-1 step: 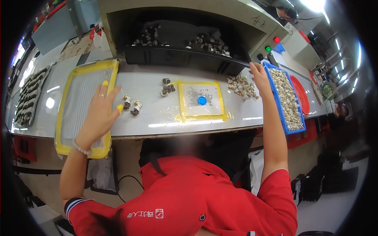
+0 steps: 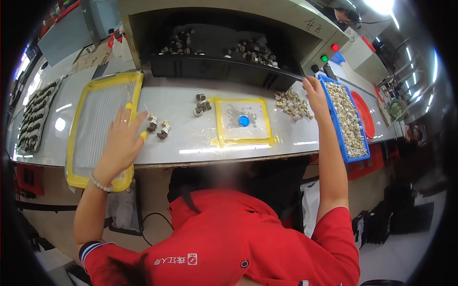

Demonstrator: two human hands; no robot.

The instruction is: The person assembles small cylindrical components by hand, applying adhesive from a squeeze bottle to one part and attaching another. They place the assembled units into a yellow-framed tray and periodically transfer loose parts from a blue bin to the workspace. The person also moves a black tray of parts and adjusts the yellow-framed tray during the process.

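Note:
My left hand (image 2: 119,145) is open, fingers spread, above the right side of a yellow-taped, ribbed pale board (image 2: 97,124). Yellow covers sit on two of its fingertips. To its right lie two small white-and-brown figure-like pieces (image 2: 158,127). My right hand (image 2: 314,95) is raised at the right end of a black tray's (image 2: 200,68) front edge, its fingers drawn together. Whether they grip the edge or something small is hidden. Beside that wrist stands a blue tray (image 2: 339,136) full of small pale pieces (image 2: 344,114).
A yellow-taped square mat (image 2: 234,133) with a blue cap (image 2: 244,121) lies mid-table. Dark pieces (image 2: 202,105) and a pale pile (image 2: 292,105) flank it. Behind stands a cabinet (image 2: 229,8) with lit red and green buttons. A red basin (image 2: 363,117) sits far right, a filled sheet (image 2: 36,119) far left.
My left hand has shifted very slightly, with its fingers still spread. My right hand stays at the black tray's right end.

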